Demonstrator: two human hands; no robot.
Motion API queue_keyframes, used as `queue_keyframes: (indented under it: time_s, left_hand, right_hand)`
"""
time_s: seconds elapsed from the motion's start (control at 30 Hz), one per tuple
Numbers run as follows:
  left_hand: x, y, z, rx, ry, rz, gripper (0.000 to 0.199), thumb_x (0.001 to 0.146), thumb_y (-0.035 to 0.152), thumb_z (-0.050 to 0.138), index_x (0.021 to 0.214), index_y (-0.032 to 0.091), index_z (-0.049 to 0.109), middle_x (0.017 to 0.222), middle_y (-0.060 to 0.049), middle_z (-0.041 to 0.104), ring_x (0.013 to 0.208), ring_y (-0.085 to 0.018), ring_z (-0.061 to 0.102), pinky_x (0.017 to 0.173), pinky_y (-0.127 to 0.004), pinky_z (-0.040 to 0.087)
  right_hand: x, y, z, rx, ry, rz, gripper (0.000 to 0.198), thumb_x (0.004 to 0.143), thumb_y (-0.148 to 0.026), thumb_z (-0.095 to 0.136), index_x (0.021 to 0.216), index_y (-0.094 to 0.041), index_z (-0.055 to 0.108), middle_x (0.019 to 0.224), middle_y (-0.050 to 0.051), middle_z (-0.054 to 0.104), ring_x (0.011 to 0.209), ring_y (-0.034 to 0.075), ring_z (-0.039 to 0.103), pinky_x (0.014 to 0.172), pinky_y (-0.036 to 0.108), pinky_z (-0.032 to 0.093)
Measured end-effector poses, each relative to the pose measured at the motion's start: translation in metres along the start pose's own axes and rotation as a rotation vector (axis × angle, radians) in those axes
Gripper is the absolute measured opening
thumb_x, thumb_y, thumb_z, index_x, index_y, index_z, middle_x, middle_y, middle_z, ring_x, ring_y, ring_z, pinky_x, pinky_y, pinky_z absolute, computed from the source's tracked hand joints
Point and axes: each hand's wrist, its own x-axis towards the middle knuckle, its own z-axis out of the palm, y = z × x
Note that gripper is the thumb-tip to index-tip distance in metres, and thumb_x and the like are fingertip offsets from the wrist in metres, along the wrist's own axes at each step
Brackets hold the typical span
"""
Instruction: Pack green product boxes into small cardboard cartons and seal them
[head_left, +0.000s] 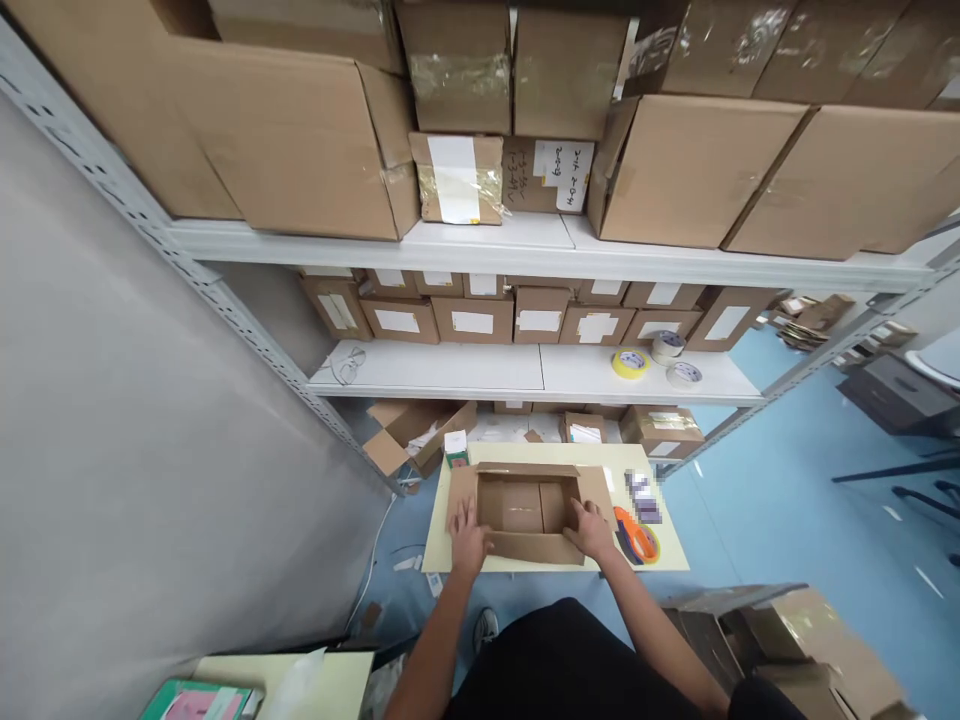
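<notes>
An open cardboard box point(521, 505) sits on a pale yellow table point(555, 455), its flaps folded outward and its inside visible. Across the box's left flap and front corner lies my left hand point(469, 540), fingers stretched and spread. My right hand point(592, 530) grips the front right corner, with fingertips over the inner edge and the thumb near the front flap. Right of that hand lies a tape dispenser point(630, 532) with an orange part, beside a roll of yellow tape point(651, 545). A small green and white box point(456, 450) stands at the table's back left.
A metal shelf point(450, 375) full of cardboard boxes rises behind the table. Tape rolls point(630, 363) and glasses point(347, 366) lie on its middle board. An open carton point(420, 435) is at the back left. More cartons point(795, 640) stand at lower right. A grey wall point(150, 450) bounds the left.
</notes>
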Motion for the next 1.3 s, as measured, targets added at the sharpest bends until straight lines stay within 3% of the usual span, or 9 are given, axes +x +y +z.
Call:
queue_keyframes:
  time_s: [0.1, 0.23, 0.4, 0.6, 0.77, 0.93, 1.07, 1.2, 1.3]
  left_hand:
    - [-0.027, 0.018, 0.017, -0.028, 0.027, -0.073, 0.017, 0.077, 0.023, 0.083, 0.094, 0.022, 0.081, 0.175, -0.007, 0.016, 0.160, -0.043, 0.010, 0.125, -0.062, 0.016]
    - [-0.067, 0.041, 0.036, -0.012, 0.123, -0.150, 0.011, 0.080, 0.022, 0.078, 0.091, 0.023, 0.080, 0.174, -0.006, 0.023, 0.159, -0.044, 0.012, 0.124, -0.069, 0.014]
    - [-0.120, 0.067, 0.037, -0.008, 0.403, -0.160, 0.002, 0.084, 0.020, 0.075, 0.083, 0.022, 0.076, 0.170, -0.009, 0.033, 0.157, -0.046, 0.021, 0.120, -0.072, 0.024]
    - [-0.167, 0.105, 0.021, 0.053, 0.623, -0.132, 0.012, 0.085, 0.022, 0.076, 0.075, 0.019, 0.070, 0.172, -0.009, 0.027, 0.158, -0.047, 0.013, 0.119, -0.075, 0.028]
    - [-0.215, 0.134, 0.020, 0.133, 0.612, -0.042, 0.012, 0.090, 0.015, 0.068, 0.079, 0.021, 0.069, 0.162, 0.000, 0.047, 0.161, -0.040, 0.005, 0.122, -0.074, 0.023]
    - [-0.280, 0.149, 0.044, 0.128, 0.739, -0.197, 0.015, 0.091, 0.014, 0.066, 0.077, 0.020, 0.068, 0.161, -0.002, 0.048, 0.160, -0.040, 0.010, 0.121, -0.074, 0.027]
    - [-0.332, 0.144, 0.071, 0.107, 0.821, -0.352, 0.016, 0.090, 0.020, 0.070, 0.075, 0.020, 0.068, 0.162, -0.004, 0.047, 0.160, -0.039, 0.016, 0.119, -0.073, 0.030]
    - [-0.399, 0.126, 0.083, 0.023, 0.880, -0.592, 0.014, 0.091, 0.023, 0.070, 0.077, 0.021, 0.071, 0.166, -0.007, 0.041, 0.160, -0.042, 0.011, 0.117, -0.075, 0.031]
    - [-0.467, 0.114, 0.085, -0.184, 0.884, -0.715, 0.022, 0.098, 0.022, 0.058, 0.083, 0.021, 0.074, 0.171, -0.009, 0.028, 0.152, -0.035, 0.039, 0.112, -0.053, 0.047]
  right_hand:
    - [0.010, 0.001, -0.001, 0.036, 0.089, -0.158, 0.067, 0.087, -0.030, 0.063, 0.153, -0.024, 0.051, 0.158, 0.018, 0.047, 0.151, 0.036, 0.037, 0.116, 0.050, 0.039]
    - [0.025, -0.001, 0.000, 0.122, 0.203, -0.387, 0.072, 0.087, -0.020, 0.057, 0.158, -0.022, 0.044, 0.172, 0.012, 0.024, 0.160, 0.033, 0.018, 0.124, 0.050, 0.031]
    - [0.041, -0.010, -0.017, 0.131, 0.273, -0.560, 0.085, 0.086, -0.016, 0.057, 0.165, -0.027, 0.028, 0.176, 0.009, 0.011, 0.162, 0.031, 0.007, 0.124, 0.055, 0.028]
    - [0.054, -0.029, -0.024, 0.120, 0.381, -0.711, 0.067, 0.094, -0.028, 0.060, 0.158, -0.026, 0.042, 0.170, 0.016, 0.029, 0.160, 0.036, 0.015, 0.122, 0.065, 0.023]
    - [0.045, -0.042, -0.010, 0.216, 0.410, -0.893, 0.041, 0.100, -0.043, 0.054, 0.132, -0.019, 0.065, 0.148, 0.019, 0.059, 0.150, 0.039, 0.037, 0.117, 0.063, 0.028]
    - [0.006, -0.070, -0.003, 0.197, 0.270, -1.151, 0.032, 0.105, -0.044, 0.048, 0.114, -0.022, 0.070, 0.114, 0.013, 0.076, 0.108, 0.029, 0.067, 0.102, 0.044, 0.041]
    - [-0.047, -0.103, 0.011, 0.069, 0.167, -1.297, 0.037, 0.108, -0.044, 0.045, 0.090, -0.023, 0.069, 0.088, 0.006, 0.077, 0.085, 0.022, 0.067, 0.089, 0.034, 0.037]
    - [-0.114, -0.144, 0.040, -0.054, 0.132, -1.371, 0.042, 0.108, -0.047, 0.043, 0.085, -0.022, 0.067, 0.083, 0.006, 0.075, 0.080, 0.021, 0.065, 0.078, 0.031, 0.033]
    - [-0.175, -0.177, 0.066, -0.115, 0.098, -1.427, 0.040, 0.108, -0.047, 0.044, 0.086, -0.023, 0.068, 0.084, 0.007, 0.075, 0.083, 0.022, 0.066, 0.077, 0.031, 0.033]
